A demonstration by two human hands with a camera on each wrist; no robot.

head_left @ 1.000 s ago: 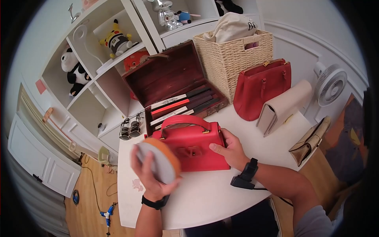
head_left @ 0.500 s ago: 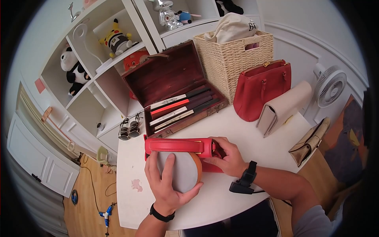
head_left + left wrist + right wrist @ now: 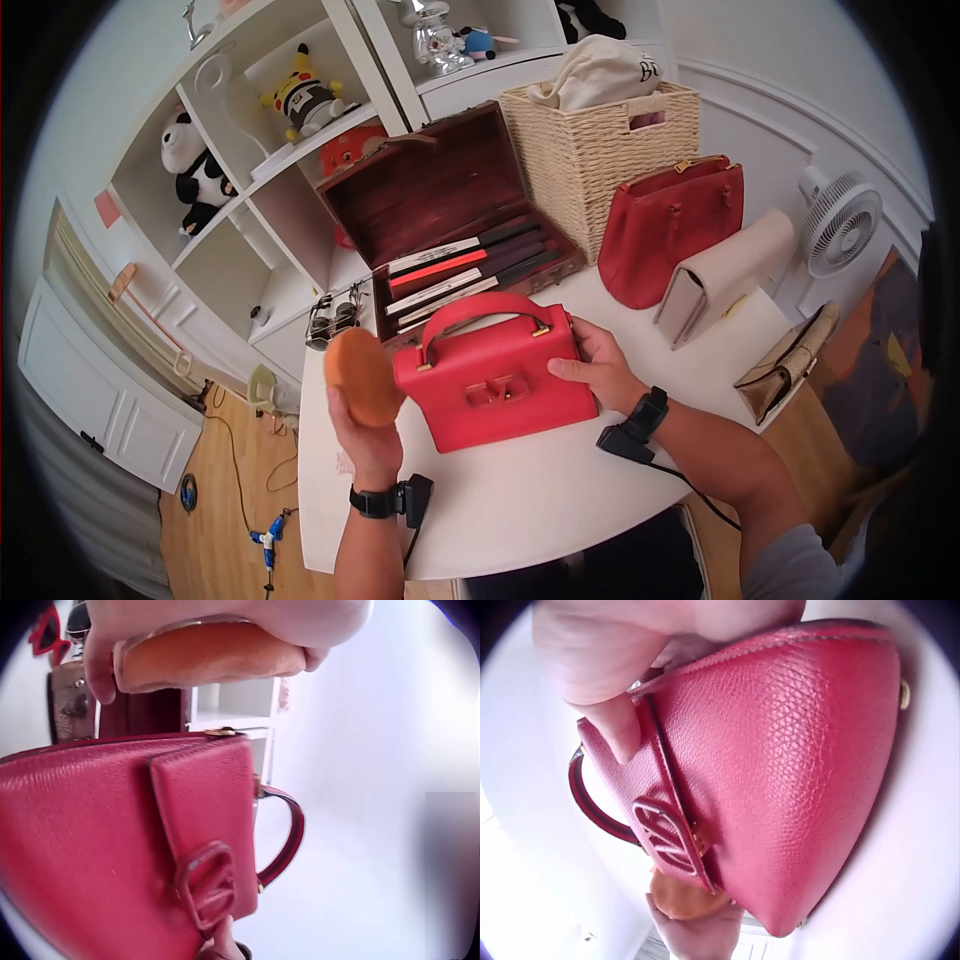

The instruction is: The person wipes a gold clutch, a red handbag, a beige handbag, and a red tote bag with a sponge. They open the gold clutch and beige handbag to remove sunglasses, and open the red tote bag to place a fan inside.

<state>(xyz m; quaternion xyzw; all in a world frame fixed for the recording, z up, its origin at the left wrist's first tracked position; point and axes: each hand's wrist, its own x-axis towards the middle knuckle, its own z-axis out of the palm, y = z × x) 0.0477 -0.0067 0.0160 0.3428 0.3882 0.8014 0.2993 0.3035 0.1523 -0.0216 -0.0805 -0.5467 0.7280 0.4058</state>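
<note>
A red handbag (image 3: 520, 405) with a top handle and a looped front emblem is held upright over the white table, its front towards me. My right hand (image 3: 608, 368) grips its right side, thumb on the front; the right wrist view shows that thumb (image 3: 615, 727) over the flap edge, the other fingers mostly hidden. Left of the bag, my left hand (image 3: 365, 445) holds a round polishing pad (image 3: 362, 378), its orange face turned outward. The pad's orange edge (image 3: 210, 656) shows in the left wrist view, above the bag's front (image 3: 90, 832).
Behind the bag stands an open dark-red case (image 3: 430, 190) with several slim boxes in it. Sunglasses (image 3: 335, 318) lie to its left. A woven basket (image 3: 600, 150), a darker red bag (image 3: 670, 235), a beige clutch (image 3: 725, 280) and a gold purse (image 3: 790, 365) line the right side.
The handbag tipped forward, handle towards me, then came back upright. My left hand with the pad moved from in front of the bag to its left side, turning the orange face outward.
</note>
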